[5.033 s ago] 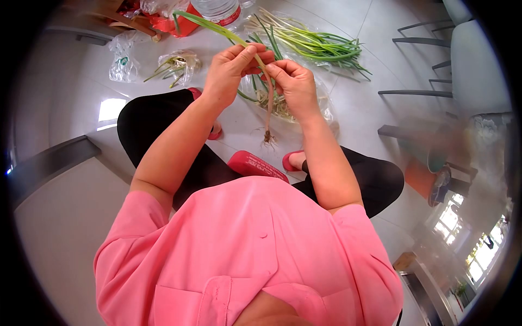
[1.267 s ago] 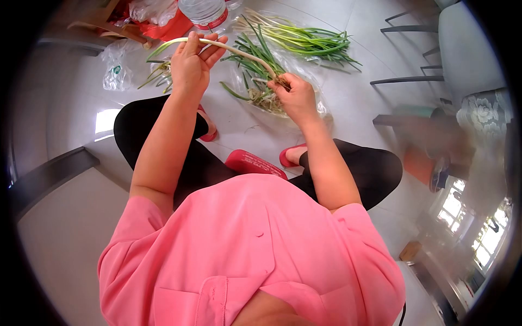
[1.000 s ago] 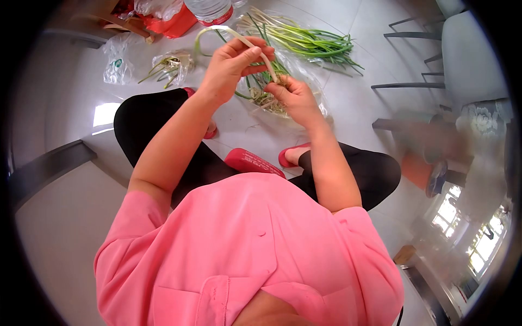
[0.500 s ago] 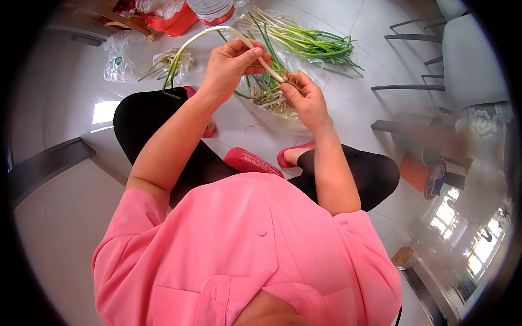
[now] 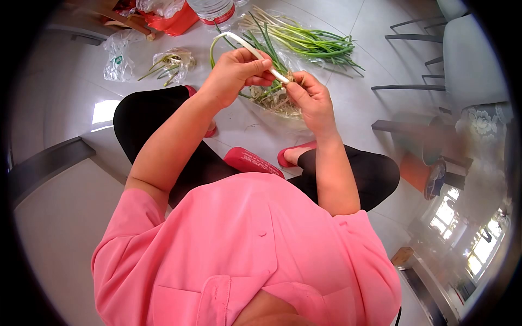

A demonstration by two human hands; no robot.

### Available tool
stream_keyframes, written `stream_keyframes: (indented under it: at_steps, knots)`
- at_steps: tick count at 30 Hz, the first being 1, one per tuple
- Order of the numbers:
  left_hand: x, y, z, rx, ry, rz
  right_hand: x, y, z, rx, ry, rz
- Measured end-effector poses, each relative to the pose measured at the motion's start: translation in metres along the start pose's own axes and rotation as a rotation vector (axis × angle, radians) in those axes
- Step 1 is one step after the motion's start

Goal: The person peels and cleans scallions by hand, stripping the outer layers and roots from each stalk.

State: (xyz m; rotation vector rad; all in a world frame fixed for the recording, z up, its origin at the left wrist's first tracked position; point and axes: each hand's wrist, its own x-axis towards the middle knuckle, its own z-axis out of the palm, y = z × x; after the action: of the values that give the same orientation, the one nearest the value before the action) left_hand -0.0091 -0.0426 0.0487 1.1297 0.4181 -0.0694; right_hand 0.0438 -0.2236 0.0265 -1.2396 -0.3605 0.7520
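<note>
A long scallion (image 5: 250, 46) with a white stalk and a drooping green top is stretched between my hands. My left hand (image 5: 237, 75) is closed around the middle of its white stalk. At the root end, the thumb and fingers of my right hand (image 5: 312, 100) pinch the base, where the roots are mostly hidden. Beneath my hands lies a pile of scallions (image 5: 267, 41) with dry skins and roots (image 5: 277, 102) on a clear plastic bag. Beyond it, a bundle of pale-stalked scallions (image 5: 310, 41) rests on plastic on the floor.
Left of the pile are a small bag with green trimmings (image 5: 175, 64) and a crumpled clear bag (image 5: 118, 58). A large water bottle (image 5: 212, 11) and a red bag (image 5: 173, 22) stand at the back. Chairs (image 5: 473, 60) are to the right; a red slipper (image 5: 251, 162) lies before me.
My left hand has slid along the stalk toward the root end, and the green top now hangs nearer the hand. My right hand has shifted slightly toward me, still pinching the base.
</note>
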Motion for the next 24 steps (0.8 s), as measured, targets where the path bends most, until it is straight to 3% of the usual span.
stream_keyframes:
  at_steps: [7,9,13,16,18,24]
  knots:
    - [0.004,-0.003,-0.008,-0.235,-0.094,-0.084,0.000,-0.009,0.007,0.065,-0.079,-0.063]
    - [0.004,-0.001,-0.013,-0.285,-0.191,-0.149,0.002,-0.009,0.003,0.066,-0.088,0.051]
    - [0.001,0.001,-0.012,-0.187,-0.259,-0.176,0.005,0.002,-0.002,0.089,-0.010,0.049]
    - [-0.001,0.002,-0.011,-0.164,-0.258,-0.148,0.008,0.009,-0.004,-0.051,0.141,0.040]
    - [0.000,0.001,-0.013,-0.161,-0.238,-0.150,0.011,0.019,-0.011,-0.132,0.368,-0.015]
    - [0.000,0.002,-0.016,-0.168,-0.307,-0.130,0.017,0.060,-0.033,-0.466,0.360,0.010]
